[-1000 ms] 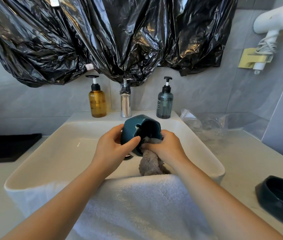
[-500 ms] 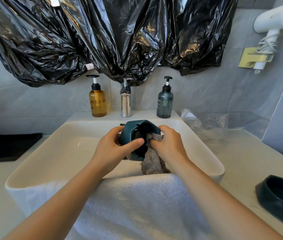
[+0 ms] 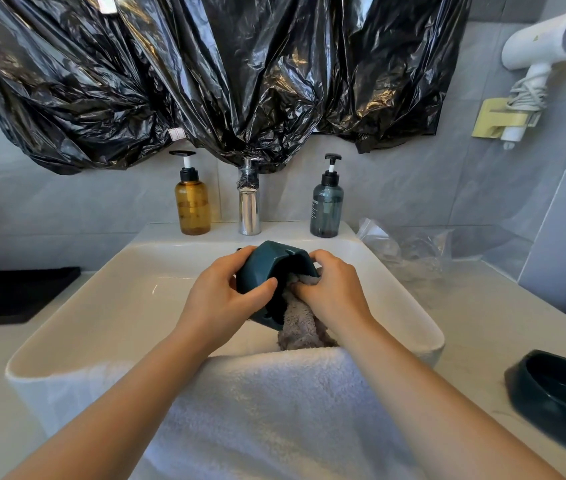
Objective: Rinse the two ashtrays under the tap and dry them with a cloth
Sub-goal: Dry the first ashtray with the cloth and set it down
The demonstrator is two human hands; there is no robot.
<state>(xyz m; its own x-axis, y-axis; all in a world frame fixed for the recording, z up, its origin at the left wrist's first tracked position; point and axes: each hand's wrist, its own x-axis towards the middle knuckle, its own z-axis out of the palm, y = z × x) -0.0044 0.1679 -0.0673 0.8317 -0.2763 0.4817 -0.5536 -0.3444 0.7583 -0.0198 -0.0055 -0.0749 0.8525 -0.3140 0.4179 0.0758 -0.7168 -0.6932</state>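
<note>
Over the white sink (image 3: 108, 306), my left hand (image 3: 219, 299) grips a dark teal ashtray (image 3: 267, 268) tipped on its side, thumb curled over its rim. My right hand (image 3: 333, 292) holds a grey cloth (image 3: 300, 323) bunched against the ashtray's inner side; the cloth's tail hangs down into the basin. A second dark teal ashtray (image 3: 561, 393) sits upright on the counter at the right. The chrome tap (image 3: 249, 206) stands behind the basin, with no water visible.
A white towel (image 3: 274, 410) drapes over the sink's front edge. An amber pump bottle (image 3: 192, 199) and a grey one (image 3: 325, 206) flank the tap. A clear plastic bag (image 3: 409, 247) lies right of the sink, a black mat (image 3: 8, 292) left. Black plastic sheeting (image 3: 205, 74) hangs above.
The ashtray has been turned in my left hand, and my right hand has shifted the cloth up along its rim. Both hands sit slightly higher than before.
</note>
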